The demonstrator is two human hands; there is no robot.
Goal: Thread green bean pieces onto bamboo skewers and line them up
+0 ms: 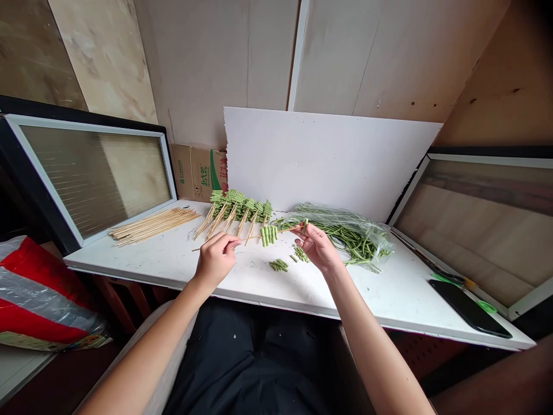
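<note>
My left hand (217, 255) is closed around a thin wooden skewer (248, 238), held nearly level above the table. Several short green bean pieces (269, 235) sit side by side on the skewer, crosswise to it. At the skewer's right end, my right hand (318, 245) pinches one more bean piece (305, 226) between thumb and fingers. Below the hands, loose cut bean pieces (279, 265) lie in small heaps on the white table (259, 288). Behind them is a pile of loaded bean skewers (242, 206), their bare ends pointing towards me.
Bare skewers (155, 225) lie in a bundle at the left. A clear plastic bag (345, 216) of long green beans is at the back right. A black phone (470, 307) and scissors (444, 276) lie by the right edge. A cardboard box (194, 170) and white board (328, 161) stand behind.
</note>
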